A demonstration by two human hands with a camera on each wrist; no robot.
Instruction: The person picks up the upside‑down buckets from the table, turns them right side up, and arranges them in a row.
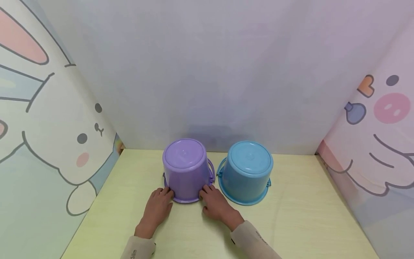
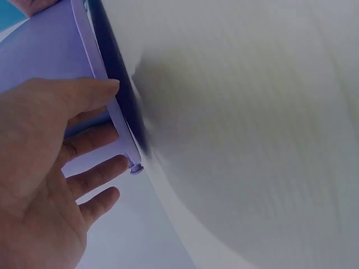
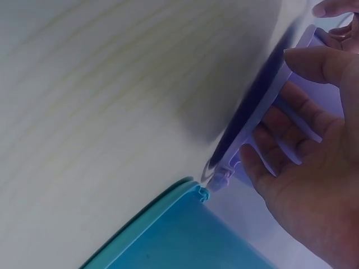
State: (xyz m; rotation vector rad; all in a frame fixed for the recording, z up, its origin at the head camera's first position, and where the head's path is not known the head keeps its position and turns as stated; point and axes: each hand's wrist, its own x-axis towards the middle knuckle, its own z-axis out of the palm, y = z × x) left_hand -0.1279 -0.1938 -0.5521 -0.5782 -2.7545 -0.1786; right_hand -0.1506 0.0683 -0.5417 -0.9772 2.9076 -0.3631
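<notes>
A purple bucket (image 1: 185,180) stands upside down on the table, its base up, beside an upturned light-blue bucket (image 1: 247,176). My left hand (image 1: 158,207) holds the purple bucket's rim at its near left, and my right hand (image 1: 217,204) holds it at the near right. In the left wrist view, the thumb and fingers (image 2: 92,92) meet the purple rim (image 2: 115,106). The right wrist view has the thumb at the rim (image 3: 269,95) and the other fingers curved against the bucket's side. A dark strip shows along the rim's underside in both wrist views.
The pale wood table (image 1: 304,216) is bounded by a plain back curtain (image 1: 220,72). A rabbit-print panel (image 1: 64,144) stands at the left and a pig-print panel (image 1: 372,144) at the right. The blue bucket is close to the purple bucket's handle (image 1: 211,169).
</notes>
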